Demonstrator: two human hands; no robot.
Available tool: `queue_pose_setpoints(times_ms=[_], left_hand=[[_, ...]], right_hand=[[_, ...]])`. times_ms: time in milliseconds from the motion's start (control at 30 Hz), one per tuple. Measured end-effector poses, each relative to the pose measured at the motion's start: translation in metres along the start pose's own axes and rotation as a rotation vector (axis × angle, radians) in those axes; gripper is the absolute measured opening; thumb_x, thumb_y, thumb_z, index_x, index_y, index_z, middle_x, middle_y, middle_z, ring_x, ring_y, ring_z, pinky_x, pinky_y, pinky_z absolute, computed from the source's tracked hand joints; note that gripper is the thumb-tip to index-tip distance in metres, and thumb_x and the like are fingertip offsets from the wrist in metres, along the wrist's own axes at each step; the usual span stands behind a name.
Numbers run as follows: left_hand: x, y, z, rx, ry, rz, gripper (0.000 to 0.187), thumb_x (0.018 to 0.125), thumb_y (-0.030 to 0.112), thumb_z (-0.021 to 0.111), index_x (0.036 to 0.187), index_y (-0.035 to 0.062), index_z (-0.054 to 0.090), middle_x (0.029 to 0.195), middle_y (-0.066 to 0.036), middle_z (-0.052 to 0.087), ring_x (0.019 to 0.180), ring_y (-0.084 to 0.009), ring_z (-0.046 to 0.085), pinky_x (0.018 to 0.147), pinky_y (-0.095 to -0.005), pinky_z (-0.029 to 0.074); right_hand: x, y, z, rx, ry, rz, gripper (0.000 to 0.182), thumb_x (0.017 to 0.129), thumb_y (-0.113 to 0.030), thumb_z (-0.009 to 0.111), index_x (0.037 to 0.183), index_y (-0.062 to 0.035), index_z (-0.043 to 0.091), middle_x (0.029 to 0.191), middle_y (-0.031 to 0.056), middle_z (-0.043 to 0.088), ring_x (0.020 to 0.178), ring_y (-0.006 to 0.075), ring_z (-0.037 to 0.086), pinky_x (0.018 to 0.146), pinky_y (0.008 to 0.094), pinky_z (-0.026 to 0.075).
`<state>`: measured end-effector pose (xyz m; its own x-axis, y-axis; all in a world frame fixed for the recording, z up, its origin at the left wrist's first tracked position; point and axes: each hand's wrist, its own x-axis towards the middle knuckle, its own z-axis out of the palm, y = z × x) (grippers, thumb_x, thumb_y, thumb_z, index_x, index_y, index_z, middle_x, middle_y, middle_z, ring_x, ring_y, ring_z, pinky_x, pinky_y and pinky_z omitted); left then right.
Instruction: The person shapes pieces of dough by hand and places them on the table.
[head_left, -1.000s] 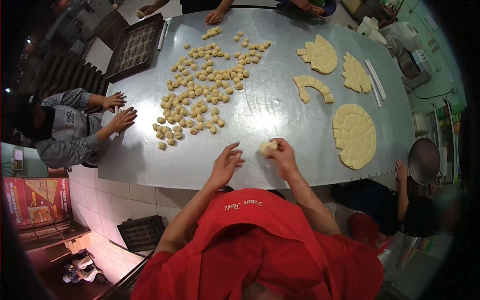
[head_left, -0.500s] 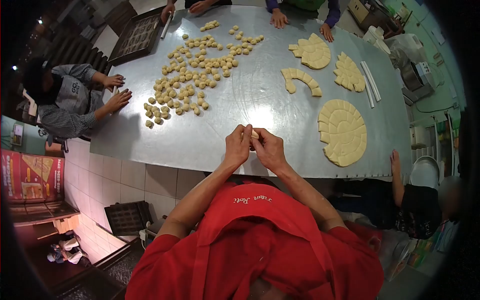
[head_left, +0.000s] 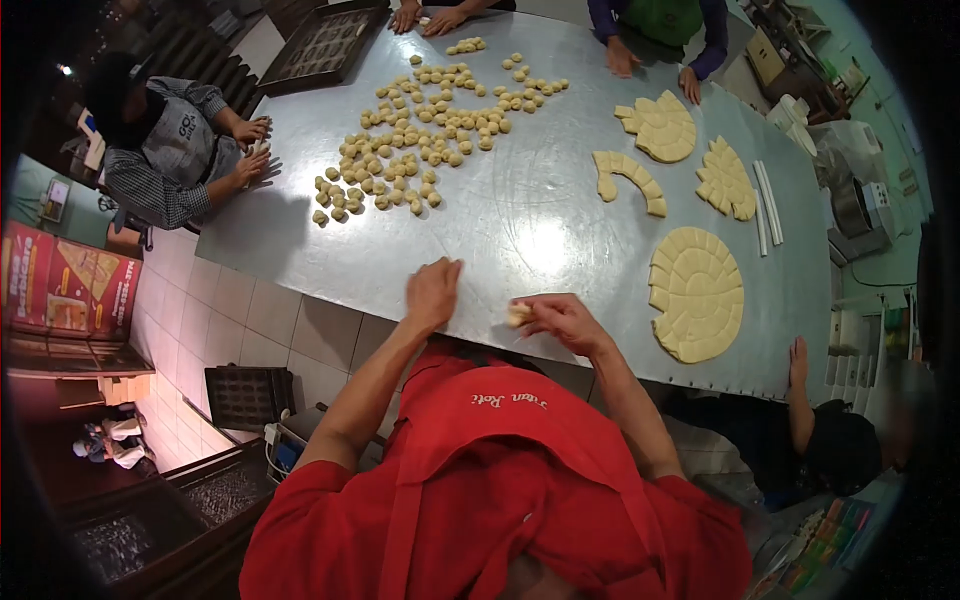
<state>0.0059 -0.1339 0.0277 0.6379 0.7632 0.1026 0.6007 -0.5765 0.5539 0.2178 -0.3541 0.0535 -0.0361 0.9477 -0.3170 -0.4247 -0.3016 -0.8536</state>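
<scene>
Near the table's front edge, my right hand pinches a small pale piece of dough between thumb and fingers. To its left, my left hand hovers at the edge of the metal table, apart from the dough, its fingers loosely stretched and nothing visible in them. Beyond both hands, many small dough balls lie scattered over the table's middle and left. A large round of dough, scored into pieces, lies to the right of my right hand.
Further right lie more cut dough sheets, a curved dough strip and two white rods. A dark baking tray is at the far left corner. Co-workers' hands rest at the left, far and right edges.
My hands have parted from each other, the left moving left and the right keeping the dough piece. The view has shifted slightly. The left co-worker's hands have come closer together.
</scene>
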Motion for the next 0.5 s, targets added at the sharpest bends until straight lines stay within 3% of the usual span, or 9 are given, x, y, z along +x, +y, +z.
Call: queue_pose_setpoints(times_ms=[33,67,100,167,233,267,333,400,500], left_hand=[[-0.003,-0.009,-0.019,0.266,-0.119,-0.042,0.025,0.108,0.028,0.059,0.102,0.0044,0.067,0.094,-0.021,0.072,0.096,-0.0409,0.069,0.083,-0.0571,0.049],[-0.009,-0.026,-0.029,0.265,-0.118,-0.045,0.025,0.108,0.028,0.059,0.102,0.0044,0.067,0.094,-0.021,0.072,0.096,-0.0409,0.069,0.083,-0.0571,0.049],[-0.018,-0.046,-0.036,0.210,-0.074,-0.041,0.022,0.105,0.024,0.060,0.113,0.0044,0.066,0.105,-0.021,0.072,0.105,-0.0396,0.067,0.088,-0.0558,0.049],[-0.033,-0.062,-0.028,0.153,-0.026,-0.040,0.026,0.102,0.020,0.062,0.123,0.0045,0.066,0.116,-0.021,0.071,0.113,-0.0382,0.065,0.093,-0.0544,0.048],[-0.048,-0.060,0.000,0.287,0.073,0.194,0.045,0.097,0.013,0.064,0.140,0.0047,0.059,0.132,-0.021,0.064,0.126,-0.0389,0.059,0.102,-0.0520,0.045],[-0.045,-0.053,0.012,0.049,0.087,0.434,0.045,0.095,0.013,0.065,0.139,0.0037,0.061,0.135,-0.024,0.061,0.128,-0.0419,0.057,0.105,-0.0535,0.045],[-0.016,-0.003,0.014,-0.122,-0.119,0.392,0.034,0.097,0.009,0.062,0.130,0.0043,0.064,0.131,-0.021,0.063,0.121,-0.0413,0.061,0.100,-0.0489,0.049],[0.025,-0.005,0.026,-0.124,-0.067,0.476,0.035,0.093,0.005,0.062,0.128,0.0049,0.064,0.123,-0.019,0.065,0.110,-0.0402,0.064,0.094,-0.0462,0.052],[0.068,-0.042,0.019,-0.056,0.026,0.485,0.026,0.084,0.005,0.068,0.110,0.0047,0.063,0.106,-0.017,0.062,0.098,-0.0392,0.063,0.085,-0.0491,0.051]], right_hand=[[-0.003,0.008,-0.006,-0.272,0.306,-0.008,0.036,0.100,-0.013,0.072,0.133,0.0026,0.068,0.107,0.0117,0.075,0.095,0.0192,0.069,0.082,0.0349,0.055],[-0.008,0.014,-0.009,-0.545,0.612,-0.016,0.041,0.100,-0.013,0.071,0.137,0.0024,0.067,0.105,0.0122,0.074,0.096,0.0208,0.068,0.084,0.0371,0.055],[-0.018,0.019,-0.008,-0.547,0.610,-0.015,0.041,0.100,-0.013,0.071,0.137,0.0024,0.067,0.105,0.0122,0.074,0.096,0.0208,0.068,0.084,0.0371,0.055],[-0.036,0.032,-0.001,-1.518,0.945,-0.356,0.047,0.093,-0.011,0.071,0.138,-0.0025,0.066,0.103,0.0129,0.071,0.104,0.0296,0.064,0.094,0.0470,0.049],[-0.022,0.054,0.018,-1.478,0.795,-0.450,0.046,0.090,-0.011,0.070,0.136,-0.0040,0.067,0.103,0.0130,0.069,0.106,0.0327,0.062,0.096,0.0499,0.046],[-0.008,0.063,0.030,-1.432,0.652,-0.543,0.046,0.087,-0.011,0.070,0.133,-0.0056,0.067,0.104,0.0132,0.068,0.108,0.0359,0.059,0.099,0.0528,0.042],[0.034,0.055,0.047,-1.353,0.483,-0.528,0.039,0.087,-0.017,0.074,0.123,-0.0049,0.067,0.108,0.0162,0.067,0.104,0.0363,0.060,0.093,0.0513,0.046],[0.089,0.056,0.034,-1.342,0.543,-0.703,0.031,0.084,-0.016,0.072,0.112,-0.0052,0.066,0.100,0.0177,0.065,0.097,0.0390,0.060,0.087,0.0511,0.048],[0.118,0.029,-0.008,-1.532,0.697,-0.659,0.019,0.079,-0.009,0.065,0.098,-0.0063,0.060,0.089,0.0184,0.061,0.086,0.0403,0.059,0.079,0.0526,0.048]])
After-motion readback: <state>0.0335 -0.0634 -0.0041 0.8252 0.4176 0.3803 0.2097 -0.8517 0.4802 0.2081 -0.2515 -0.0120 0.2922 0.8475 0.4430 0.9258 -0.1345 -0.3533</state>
